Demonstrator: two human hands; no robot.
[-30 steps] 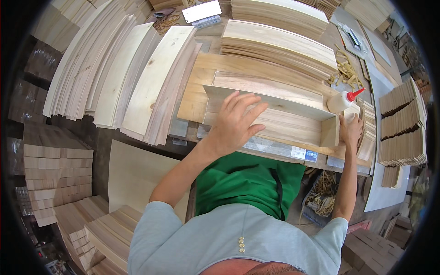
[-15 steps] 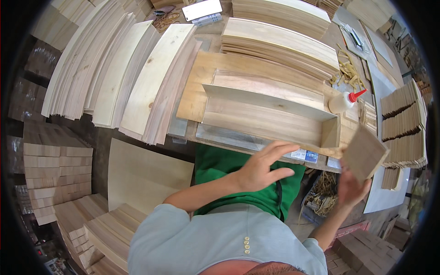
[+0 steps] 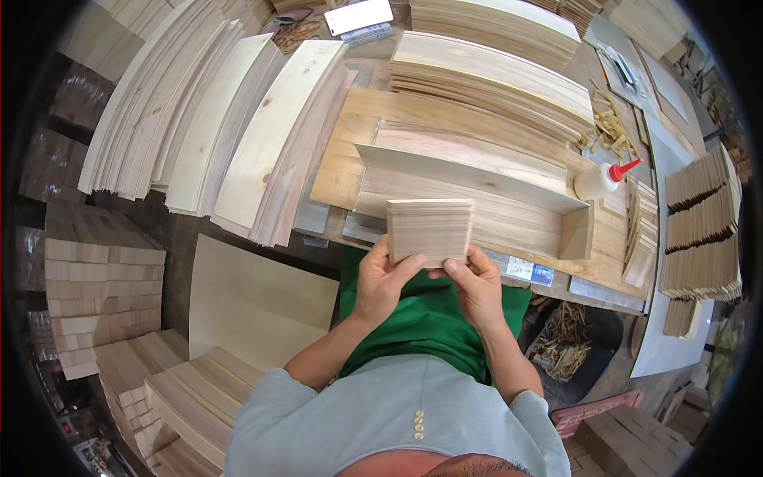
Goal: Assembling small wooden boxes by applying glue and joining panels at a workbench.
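Between my two hands is a small, nearly square wooden board (image 3: 431,230), held tilted up at the bench's front edge. My left hand (image 3: 383,278) is closed on its lower left corner, thumb on the near face. My right hand (image 3: 475,285) grips the lower right corner the same way. Just beyond lies a long wooden panel (image 3: 509,216) with a thin upright strip (image 3: 469,176) along it and a short end piece (image 3: 576,232) standing at its right end. The held board hides part of this panel's left portion. A white glue bottle (image 3: 596,182) with a red nozzle stands beyond the right end.
Long board stacks (image 3: 258,151) fill the left side, and another stack (image 3: 489,83) lies behind the panel. Small boards (image 3: 699,230) are piled at the far right. A black bin (image 3: 572,350) of wood scraps sits below the bench. A white phone (image 3: 359,16) lies at the back.
My right hand has brought the small board from the right to in front of me. My left hand, open and free before, has moved left and now grips it too.
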